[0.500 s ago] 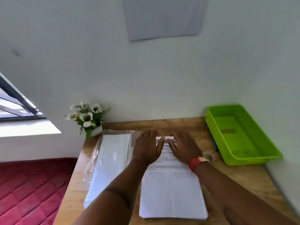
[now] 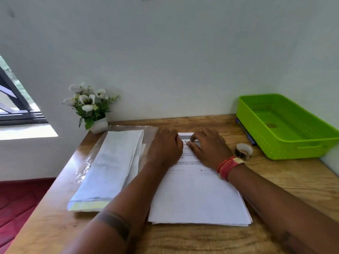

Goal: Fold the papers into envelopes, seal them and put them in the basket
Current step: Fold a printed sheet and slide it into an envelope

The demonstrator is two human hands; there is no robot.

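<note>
Two hands, the left hand [image 2: 166, 146] and right hand [image 2: 209, 150], are pressing flat, fingers spread and gripping nothing, on the far end of the printed paper stack [image 2: 198, 197], probably steadying it before folding. Bare bench [image 2: 275, 180] is lying open toward the empty green basket [image 2: 286, 142], past the tape roll [image 2: 244, 151].

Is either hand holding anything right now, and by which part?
Both hands are on the far edge of the top sheet of the paper stack. The right hand seems to pinch that edge; the left hand rests flat beside it. Nothing is lifted.
</note>
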